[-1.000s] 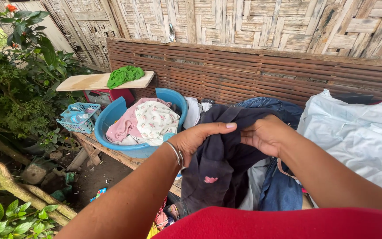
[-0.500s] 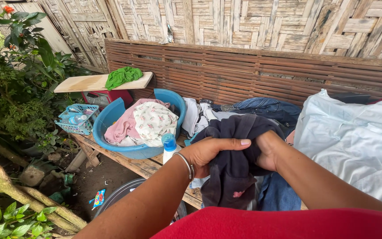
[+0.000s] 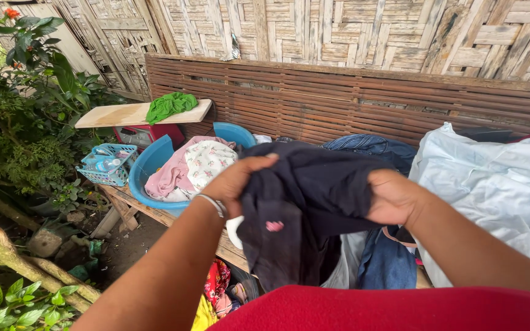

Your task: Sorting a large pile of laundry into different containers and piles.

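Both hands grip one dark garment in front of the red-clad chest. Left hand pinches its upper left edge; right hand is clenched on its right side. Versus 0.5 s ago: garment is raised higher and spread wider between the hands. Beyond: blue basin of pale clothes, unchanged; white sheet at right; green cloth on board.

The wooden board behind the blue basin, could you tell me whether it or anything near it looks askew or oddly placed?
The wooden board sits slightly tilted on a red box, overhanging it on the left, with a green cloth crumpled on top. Otherwise nothing stands out: both hands, left and right, hold a dark garment.
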